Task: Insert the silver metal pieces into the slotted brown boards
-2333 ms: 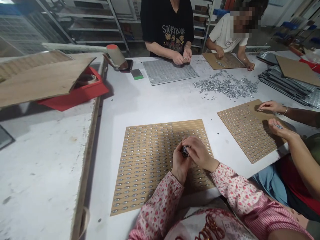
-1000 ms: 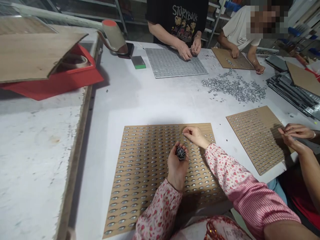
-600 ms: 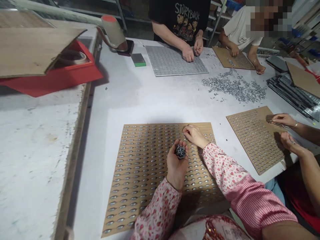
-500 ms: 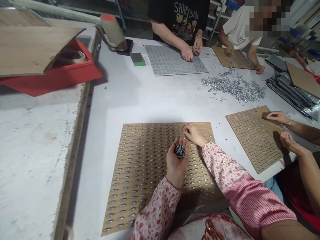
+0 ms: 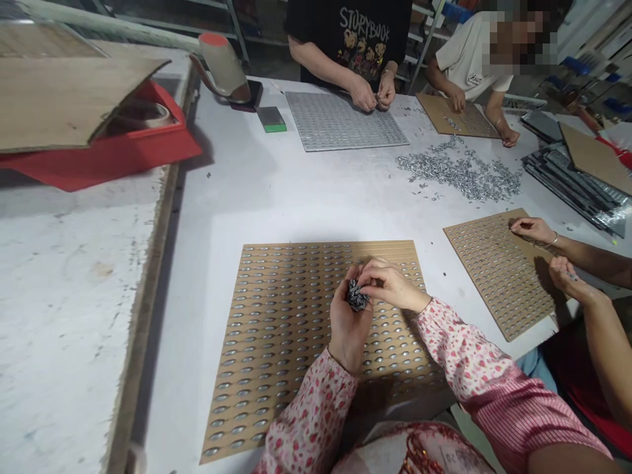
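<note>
A brown perforated board [image 5: 286, 329] lies on the white table in front of me, most of its slots filled with small metal pieces. My left hand [image 5: 347, 326] hovers over the board's middle, cupped around a bunch of small grey metal pieces [image 5: 355, 296]. My right hand [image 5: 390, 284] has its fingertips pinched at that bunch, touching the pieces in my left palm. Both sleeves are pink and patterned.
A loose heap of metal pieces [image 5: 459, 172] lies at the far right. A neighbour's hands [image 5: 536, 230] work a second brown board [image 5: 498, 266]. Across the table, two people work at a grey board [image 5: 340, 122] and another brown board [image 5: 457, 115]. A red tray [image 5: 113, 155] sits left under plywood.
My right hand has come back from the board's far edge to the bunch in my left palm. My left hand lifted slightly. The neighbour's hands shifted on their board.
</note>
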A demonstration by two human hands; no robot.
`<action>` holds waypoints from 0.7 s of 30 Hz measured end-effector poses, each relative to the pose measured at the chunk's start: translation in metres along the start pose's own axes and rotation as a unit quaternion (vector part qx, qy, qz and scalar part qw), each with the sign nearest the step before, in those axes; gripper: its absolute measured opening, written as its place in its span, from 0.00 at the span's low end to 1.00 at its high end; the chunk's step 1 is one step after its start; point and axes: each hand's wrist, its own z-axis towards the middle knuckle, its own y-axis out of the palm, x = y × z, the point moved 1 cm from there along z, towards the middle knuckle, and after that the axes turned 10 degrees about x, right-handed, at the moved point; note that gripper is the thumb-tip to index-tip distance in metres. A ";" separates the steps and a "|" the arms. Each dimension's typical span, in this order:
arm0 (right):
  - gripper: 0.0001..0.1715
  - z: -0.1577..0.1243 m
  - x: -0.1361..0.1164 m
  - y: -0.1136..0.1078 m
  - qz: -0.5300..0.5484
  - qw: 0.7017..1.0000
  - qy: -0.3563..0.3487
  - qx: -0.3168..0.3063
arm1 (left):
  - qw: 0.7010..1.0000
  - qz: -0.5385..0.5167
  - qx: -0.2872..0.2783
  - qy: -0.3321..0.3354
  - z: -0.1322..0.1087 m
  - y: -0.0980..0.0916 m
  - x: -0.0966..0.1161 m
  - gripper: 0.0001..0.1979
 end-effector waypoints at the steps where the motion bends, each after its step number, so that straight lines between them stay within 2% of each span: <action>1: 0.07 -0.001 0.002 0.002 0.030 0.999 0.025 0.011 | 1.000 0.003 0.005 0.003 0.000 0.000 0.000 0.14; 5: 0.11 0.001 0.014 0.006 0.179 0.971 0.157 0.025 | 0.999 0.016 0.036 0.002 0.001 -0.001 0.003 0.11; 7: 0.11 0.008 0.023 0.006 0.202 0.960 0.184 0.060 | 0.999 0.013 0.047 -0.017 0.001 -0.003 0.004 0.10; 10: 0.10 0.025 0.038 0.005 0.121 0.970 0.184 0.106 | 0.998 0.024 0.041 -0.037 0.000 -0.005 0.005 0.10; 14: 0.09 0.045 0.053 0.009 -0.005 0.984 0.163 0.071 | 0.998 0.041 0.039 -0.041 -0.001 -0.007 0.003 0.09; 17: 0.06 0.050 0.058 0.014 -0.076 0.983 0.156 0.061 | 0.997 0.040 0.057 -0.039 -0.001 -0.007 0.003 0.08; 21: 0.06 0.051 0.061 0.019 -0.177 0.977 0.107 0.056 | 0.996 0.034 0.070 -0.030 -0.001 -0.006 0.003 0.10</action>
